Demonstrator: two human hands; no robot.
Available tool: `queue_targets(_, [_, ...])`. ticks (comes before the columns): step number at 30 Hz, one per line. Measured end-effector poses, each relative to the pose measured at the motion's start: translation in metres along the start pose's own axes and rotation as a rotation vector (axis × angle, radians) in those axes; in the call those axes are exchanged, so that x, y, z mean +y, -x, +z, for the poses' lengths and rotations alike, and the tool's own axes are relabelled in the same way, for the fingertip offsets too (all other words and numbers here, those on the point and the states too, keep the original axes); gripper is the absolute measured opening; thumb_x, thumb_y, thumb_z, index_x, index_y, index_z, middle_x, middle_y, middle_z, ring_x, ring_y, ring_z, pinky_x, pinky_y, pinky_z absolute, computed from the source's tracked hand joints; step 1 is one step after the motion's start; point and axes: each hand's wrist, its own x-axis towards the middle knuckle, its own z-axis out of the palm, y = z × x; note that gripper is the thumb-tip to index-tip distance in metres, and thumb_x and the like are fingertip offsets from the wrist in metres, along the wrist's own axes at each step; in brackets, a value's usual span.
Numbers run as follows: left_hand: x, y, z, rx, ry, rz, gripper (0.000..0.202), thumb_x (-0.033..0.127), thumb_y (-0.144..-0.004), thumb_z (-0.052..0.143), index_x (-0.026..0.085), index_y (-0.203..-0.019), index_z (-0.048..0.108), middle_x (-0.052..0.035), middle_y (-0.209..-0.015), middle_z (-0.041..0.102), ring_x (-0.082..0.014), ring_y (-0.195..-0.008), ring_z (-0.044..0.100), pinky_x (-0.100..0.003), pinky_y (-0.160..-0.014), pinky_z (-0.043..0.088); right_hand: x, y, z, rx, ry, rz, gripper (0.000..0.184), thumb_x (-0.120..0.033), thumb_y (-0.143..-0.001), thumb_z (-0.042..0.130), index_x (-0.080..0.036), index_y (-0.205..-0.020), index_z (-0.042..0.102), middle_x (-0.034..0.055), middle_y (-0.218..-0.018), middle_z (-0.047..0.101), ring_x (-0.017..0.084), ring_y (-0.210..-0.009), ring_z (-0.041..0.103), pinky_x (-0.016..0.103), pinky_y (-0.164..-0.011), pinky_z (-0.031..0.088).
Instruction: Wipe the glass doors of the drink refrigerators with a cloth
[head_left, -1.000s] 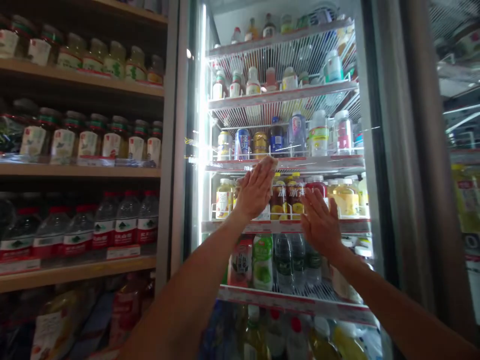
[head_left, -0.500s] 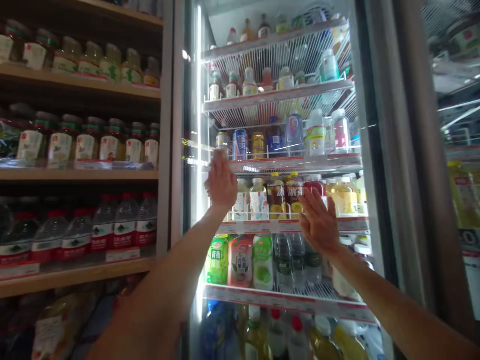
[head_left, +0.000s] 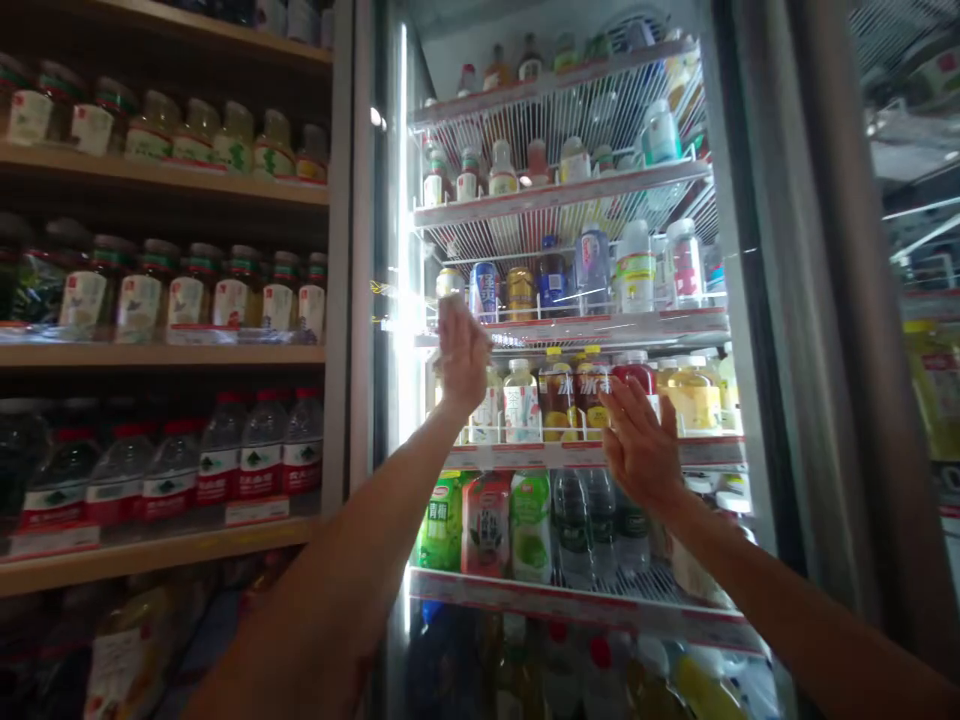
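Observation:
My left hand (head_left: 463, 358) is stretched out, palm forward, before a lit drinks fridge, nearest to a light-coloured can (head_left: 449, 283) and a blue can (head_left: 484, 290). Its fingers are slightly blurred and nothing is in them. Lower and to the right, my right hand (head_left: 641, 445) also reaches out flat with fingers extended, holding nothing. It partly covers the bottles behind it, close to brown bottles with yellow caps (head_left: 558, 395) and a red-drink bottle (head_left: 634, 372). Whether either palm touches a glass surface, I cannot tell.
Left of the fridge, wooden shelves (head_left: 292, 355) carry jars (head_left: 139, 290) and red-capped water bottles (head_left: 262, 440). Under my hands, green cartons (head_left: 531, 525) and clear bottles (head_left: 574, 520) stand on a wire shelf. A metal door frame (head_left: 802, 300) rises at the right.
Both hands keep their outstretched pose. My left hand has shifted slightly right and down in view, while the shelves at left have also moved right a little.

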Motion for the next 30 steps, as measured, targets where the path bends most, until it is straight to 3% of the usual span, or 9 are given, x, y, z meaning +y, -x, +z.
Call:
queue_targets(5, [0.029,0.002,0.008,-0.078,0.027,0.151,0.057,0.017,-0.079,0.042,0.02,-0.136,0.037,-0.0055,-0.142,0.041,-0.0224,-0.135,0.031,-0.044,-0.11,0.034,-0.042,-0.049,0.003,0.005,-0.161,-0.073,0.055,-0.023,-0.091,0.032,-0.024,-0.144,0.02,0.0043,-0.147,0.033,0.018,-0.14,0.019,0.043,-0.113,0.021])
queue_targets(7, [0.02,0.004,-0.005,-0.08,0.013,0.189,0.058,0.018,-0.077,0.047,0.017,-0.134,0.038,-0.0081,-0.138,0.045,-0.0222,-0.13,0.039,-0.041,-0.108,0.037,-0.063,-0.081,0.014,-0.033,-0.215,-0.086,0.052,-0.023,-0.091,0.03,-0.021,-0.143,0.026,0.0033,-0.148,0.032,0.017,-0.14,0.017,0.04,-0.112,0.024])
queue_targets(10, [-0.008,0.013,-0.028,-0.081,-0.021,0.166,0.06,0.029,-0.074,0.056,0.013,-0.129,0.042,-0.0133,-0.135,0.048,-0.0261,-0.124,0.045,-0.043,-0.105,0.038,-0.087,-0.121,0.035,-0.224,-0.201,-0.09,0.048,-0.026,-0.091,0.03,-0.02,-0.139,0.035,0.0027,-0.147,0.034,0.021,-0.138,0.023,0.045,-0.111,0.026])
queue_targets(12, [-0.026,0.022,-0.038,-0.109,-0.055,0.126,0.062,0.038,-0.074,0.058,0.012,-0.128,0.044,-0.0159,-0.136,0.047,-0.0294,-0.127,0.041,-0.047,-0.106,0.035,-0.097,-0.136,0.046,-0.302,-0.147,-0.105,0.047,-0.028,-0.091,0.032,-0.019,-0.137,0.038,0.0051,-0.146,0.034,0.026,-0.137,0.024,0.053,-0.111,0.022])
queue_targets(15, [-0.042,0.036,-0.041,-0.216,-0.095,0.108,0.068,0.047,-0.078,0.052,0.012,-0.134,0.037,-0.0173,-0.144,0.036,-0.0319,-0.136,0.027,-0.053,-0.108,0.028,-0.111,-0.146,0.053,-0.245,-0.074,-0.124,0.051,-0.034,-0.09,0.036,-0.014,-0.138,0.036,0.0094,-0.151,0.024,0.03,-0.14,0.014,0.058,-0.111,0.014])
queue_targets(21, [-0.047,0.051,-0.036,-0.209,-0.047,0.044,0.084,0.057,-0.078,0.048,0.011,-0.142,0.019,-0.0199,-0.149,0.023,-0.0309,-0.139,0.016,-0.052,-0.11,0.022,-0.131,-0.15,0.059,-0.302,-0.058,-0.267,0.055,-0.022,-0.088,0.037,-0.018,-0.142,0.029,0.0058,-0.15,0.027,0.026,-0.139,0.019,0.055,-0.111,0.02])
queue_targets(23, [-0.047,0.054,-0.037,-0.188,-0.042,0.051,0.079,0.058,-0.082,0.042,0.011,-0.141,0.022,-0.0197,-0.149,0.024,-0.0289,-0.139,0.017,-0.049,-0.112,0.021,-0.116,-0.149,0.06,-0.301,-0.046,-0.311,0.053,-0.02,-0.087,0.036,-0.023,-0.14,0.031,0.002,-0.148,0.031,0.024,-0.138,0.021,0.053,-0.112,0.019])
queue_targets(25, [-0.046,0.057,-0.038,-0.185,-0.069,0.056,0.072,0.057,-0.086,0.032,0.01,-0.14,0.027,-0.0196,-0.148,0.024,-0.0276,-0.14,0.015,-0.048,-0.112,0.02,-0.08,-0.143,0.052,-0.254,-0.011,-0.269,0.053,-0.019,-0.087,0.036,-0.024,-0.14,0.033,0.0017,-0.147,0.034,0.024,-0.137,0.023,0.054,-0.111,0.019])
queue_targets(30, [-0.038,0.06,-0.035,-0.25,-0.184,0.049,0.077,0.064,-0.083,0.035,0.013,-0.14,0.03,-0.0202,-0.151,0.014,-0.0333,-0.14,0.007,-0.055,-0.11,0.017,0.057,-0.112,0.003,-0.016,0.173,0.158,0.054,-0.021,-0.088,0.031,-0.021,-0.142,0.027,0.0085,-0.146,0.033,0.03,-0.137,0.023,0.063,-0.105,0.016])
